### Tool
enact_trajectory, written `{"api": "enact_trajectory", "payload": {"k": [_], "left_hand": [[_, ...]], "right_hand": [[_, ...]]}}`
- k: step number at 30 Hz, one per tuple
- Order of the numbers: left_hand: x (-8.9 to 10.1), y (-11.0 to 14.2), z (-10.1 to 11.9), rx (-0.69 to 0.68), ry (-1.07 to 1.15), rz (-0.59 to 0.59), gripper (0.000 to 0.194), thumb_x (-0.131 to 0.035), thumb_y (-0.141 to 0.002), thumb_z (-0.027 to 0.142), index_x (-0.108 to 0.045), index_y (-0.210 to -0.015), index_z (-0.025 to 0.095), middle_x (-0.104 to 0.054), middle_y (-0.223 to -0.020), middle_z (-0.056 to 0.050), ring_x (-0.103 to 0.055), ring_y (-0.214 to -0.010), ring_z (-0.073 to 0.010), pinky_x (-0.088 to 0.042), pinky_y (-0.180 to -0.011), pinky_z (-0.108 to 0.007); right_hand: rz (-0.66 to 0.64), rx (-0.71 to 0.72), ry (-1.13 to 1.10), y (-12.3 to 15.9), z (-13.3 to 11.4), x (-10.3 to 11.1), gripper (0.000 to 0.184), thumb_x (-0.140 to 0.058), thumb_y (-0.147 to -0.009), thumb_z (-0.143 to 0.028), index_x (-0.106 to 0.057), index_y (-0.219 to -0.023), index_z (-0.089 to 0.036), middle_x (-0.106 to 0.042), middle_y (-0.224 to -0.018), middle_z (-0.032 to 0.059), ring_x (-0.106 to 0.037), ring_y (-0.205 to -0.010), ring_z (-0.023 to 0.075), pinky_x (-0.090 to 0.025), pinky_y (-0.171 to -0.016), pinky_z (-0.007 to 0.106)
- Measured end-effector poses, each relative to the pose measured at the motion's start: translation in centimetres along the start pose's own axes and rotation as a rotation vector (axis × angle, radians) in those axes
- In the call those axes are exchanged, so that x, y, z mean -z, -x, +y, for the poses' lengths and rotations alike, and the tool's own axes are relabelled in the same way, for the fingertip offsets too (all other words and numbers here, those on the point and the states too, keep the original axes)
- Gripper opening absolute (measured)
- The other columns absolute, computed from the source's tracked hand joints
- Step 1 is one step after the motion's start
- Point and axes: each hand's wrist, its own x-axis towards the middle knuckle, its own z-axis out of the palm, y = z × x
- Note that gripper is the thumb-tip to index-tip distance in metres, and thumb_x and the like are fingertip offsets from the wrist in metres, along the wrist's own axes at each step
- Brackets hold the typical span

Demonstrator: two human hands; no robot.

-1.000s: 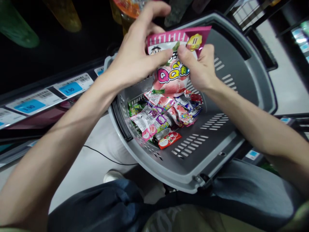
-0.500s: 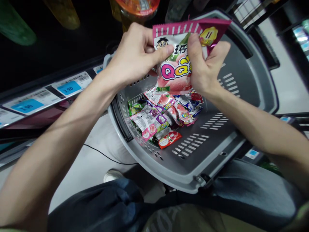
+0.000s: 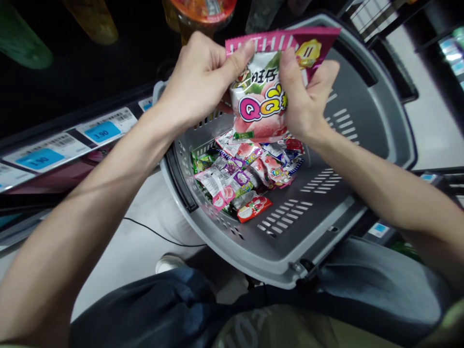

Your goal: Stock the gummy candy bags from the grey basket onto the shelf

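Observation:
Both hands grip one pink-and-white bag of gummy candy (image 3: 259, 106) with peach pictures and "QQ" lettering, held above a grey shopping basket (image 3: 282, 251). My left hand (image 3: 203, 79) pinches its upper left part, thumb on the front near the pink top edge. On the right side, my right hand (image 3: 306, 99) presses its thumb on the front, with the fingers behind the bag mostly hidden. Below it, several small candy packets (image 3: 235, 179) in purple, pink, red and green lie at the left side of the basket's bottom.
A dark shelf with price labels (image 3: 101, 130) runs along the left. An orange-topped container (image 3: 205, 12) and several bottles (image 3: 21, 38) stand on it. A thin black cable (image 3: 155, 237) lies on the pale floor. The basket rests close to my legs in jeans (image 3: 384, 280).
My left thumb has moved up from the middle of the bag's front to its pink top edge, uncovering more of the lettering. The basket and packets look the same.

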Motion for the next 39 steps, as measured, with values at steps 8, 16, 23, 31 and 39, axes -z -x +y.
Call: {"api": "enact_trajectory", "payload": {"k": [8,16,23,31,39], "left_hand": [[-0.8,-0.6,-0.7,-0.086,0.118,0.2,0.047,-0.058,-0.09,0.055,-0.076,-0.073,0.016,-0.075,-0.073,-0.01,-0.072,-0.067,-0.0218,-0.057,-0.058,-0.032],[-0.8,-0.5,-0.4,-0.114,0.162,0.212,0.046,-0.062,-0.09,0.052,-0.077,-0.075,0.011,-0.074,-0.071,-0.012,-0.069,-0.06,-0.0213,-0.059,-0.054,-0.034],[-0.9,-0.6,-0.7,-0.1,0.151,0.203,0.047,-0.063,-0.087,0.059,-0.077,-0.072,0.016,-0.075,-0.072,-0.009,-0.071,-0.064,-0.0217,-0.059,-0.056,-0.033],[-0.7,-0.9,-1.0,-0.093,0.11,0.198,0.047,-0.06,-0.089,0.059,-0.076,-0.071,0.019,-0.075,-0.072,-0.009,-0.07,-0.063,-0.0201,-0.056,-0.056,-0.032],[-0.8,-1.0,-1.1,-0.099,0.074,0.214,0.047,-0.059,-0.09,0.056,-0.075,-0.068,0.017,-0.074,-0.069,-0.011,-0.07,-0.061,-0.0219,-0.053,-0.053,-0.034]], "right_hand": [[-0.066,-0.005,-0.031,0.1,0.5,0.4,0.054,-0.059,-0.092,-0.056,-0.045,-0.06,-0.015,-0.044,-0.062,-0.0056,-0.052,-0.062,0.0044,-0.045,-0.059,0.018],[-0.052,0.008,-0.06,0.1,0.5,0.2,0.053,-0.06,-0.092,-0.054,-0.047,-0.059,-0.015,-0.045,-0.061,-0.0069,-0.056,-0.063,0.0034,-0.047,-0.058,0.015],[-0.045,0.001,-0.024,0.0,0.6,0.3,0.053,-0.06,-0.093,-0.052,-0.049,-0.058,-0.013,-0.047,-0.062,-0.007,-0.06,-0.067,0.0039,-0.048,-0.06,0.015],[-0.058,-0.001,-0.055,0.1,0.5,0.2,0.051,-0.061,-0.094,-0.048,-0.05,-0.059,-0.013,-0.048,-0.062,-0.0083,-0.057,-0.062,-0.0008,-0.045,-0.058,0.009],[-0.074,-0.053,-0.059,0.2,0.6,0.5,0.045,-0.061,-0.094,-0.05,-0.055,-0.066,-0.015,-0.057,-0.071,-0.008,-0.065,-0.072,0.0039,-0.055,-0.065,0.014]]}}
